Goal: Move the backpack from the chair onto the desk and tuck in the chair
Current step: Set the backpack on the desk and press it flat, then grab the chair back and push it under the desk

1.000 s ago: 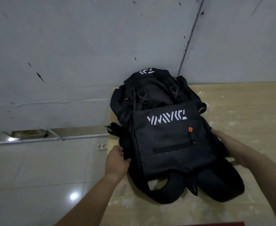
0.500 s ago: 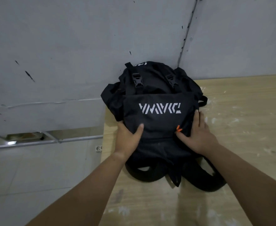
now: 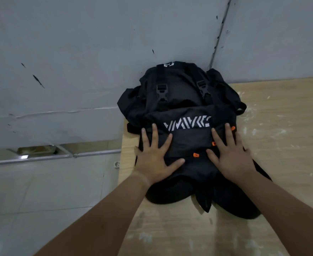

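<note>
A black backpack (image 3: 179, 93) with white lettering and orange zipper pulls lies on the light wooden desk (image 3: 281, 135), at its left end, with its top against the grey wall. My left hand (image 3: 154, 159) rests flat on the pack's front pocket with the fingers spread. My right hand (image 3: 229, 156) lies flat on the right side of the same pocket, fingers also apart. Neither hand grips any fabric. The shoulder straps bulge out from under the pack toward me. The chair is out of view.
The desk's left edge (image 3: 121, 163) runs just beside the pack. Below it is a pale tiled floor (image 3: 41, 191) with a wall socket (image 3: 117, 164) and a metal rail along the wall's base. White smudges mark the desk top.
My hands left the pack's sides and came onto its front, then spread flat. The pack has slid back toward the wall and settled lower.
</note>
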The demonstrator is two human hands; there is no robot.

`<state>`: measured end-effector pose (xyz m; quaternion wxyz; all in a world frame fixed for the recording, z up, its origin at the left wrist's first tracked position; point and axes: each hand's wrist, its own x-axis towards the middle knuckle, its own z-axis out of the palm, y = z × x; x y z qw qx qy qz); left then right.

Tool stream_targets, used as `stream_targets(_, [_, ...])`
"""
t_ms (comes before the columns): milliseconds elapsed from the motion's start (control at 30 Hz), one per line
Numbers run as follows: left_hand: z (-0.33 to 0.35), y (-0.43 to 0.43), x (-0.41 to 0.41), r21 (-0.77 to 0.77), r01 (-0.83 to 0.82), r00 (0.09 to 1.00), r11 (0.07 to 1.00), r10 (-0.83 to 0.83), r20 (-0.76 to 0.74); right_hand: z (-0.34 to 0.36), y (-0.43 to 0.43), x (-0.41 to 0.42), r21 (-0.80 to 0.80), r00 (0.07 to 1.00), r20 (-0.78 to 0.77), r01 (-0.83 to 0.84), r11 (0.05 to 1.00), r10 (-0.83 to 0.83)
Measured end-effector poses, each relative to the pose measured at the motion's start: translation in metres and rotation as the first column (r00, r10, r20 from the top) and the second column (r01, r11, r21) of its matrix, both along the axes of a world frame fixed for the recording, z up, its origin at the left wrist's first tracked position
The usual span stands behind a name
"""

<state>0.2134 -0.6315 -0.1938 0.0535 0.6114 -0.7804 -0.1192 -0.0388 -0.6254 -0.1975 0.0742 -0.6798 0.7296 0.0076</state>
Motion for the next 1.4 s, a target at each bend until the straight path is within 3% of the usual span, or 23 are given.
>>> stream_targets(100, [-0.001, -0.006, -0.004, 0.097, -0.01, 0.992, 0.995, -0.003, 0.127, 0.008, -0.013, -0.003, 0.126, 1.0, 0.012, 0.013, 0.992, -0.015])
stream_targets(267, [0.029, -0.01, -0.008, 0.25, -0.038, 0.992, 0.968, 0.007, 0.124, 0.035, -0.006, 0.01, 0.134, 0.999, -0.01, 0.045, 0.99, -0.044])
stream_targets(733, [0.169, 0.104, -0.026, 0.099, -0.076, 0.984, 0.992, 0.059, 0.166, 0.164, 0.108, 0.019, 0.027, 0.999, 0.034, -0.036, 0.999, 0.035])
stream_targets(1067, [0.287, 0.22, -0.043, -0.072, -0.075, 0.996, 0.995, 0.078, 0.051, 0.28, 0.212, 0.027, -0.006, 0.995, 0.046, -0.084, 0.996, 0.084])
stream_targets(1400, [0.335, 0.32, -0.025, -0.141, -0.055, 0.998, 0.988, 0.057, 0.01, 0.327, 0.303, 0.041, -0.05, 0.996, 0.005, -0.086, 0.995, 0.087])
